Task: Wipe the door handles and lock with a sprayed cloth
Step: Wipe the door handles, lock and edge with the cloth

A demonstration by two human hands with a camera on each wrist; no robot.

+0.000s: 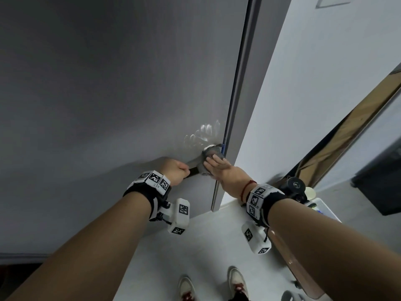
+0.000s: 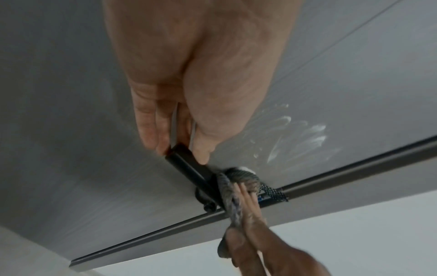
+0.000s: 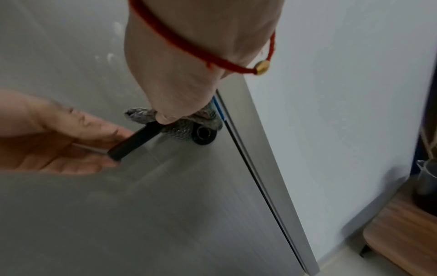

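Observation:
A black lever door handle [image 1: 193, 169] sticks out from the grey door [image 1: 108, 105] near its right edge. My left hand [image 1: 176, 172] pinches the lever's free end [image 2: 189, 168] between thumb and fingers [image 2: 153, 130]. My right hand [image 1: 219, 167] holds a grey cloth [image 1: 213, 153] wrapped over the lever's inner end, where it meets the door. In the right wrist view the cloth [image 3: 139, 115] sits just above the round black lock rosette [image 3: 203, 134], with my thumb pressing it onto the handle [image 3: 134, 142]. The lever's base is hidden under the cloth.
Wet smear marks [image 1: 204, 133] streak the door above the handle. The door's edge [image 1: 227, 127] meets a white wall [image 1: 303, 83] on the right. A wooden stool [image 3: 402, 233] and a white bin [image 1: 323, 206] stand low at the right.

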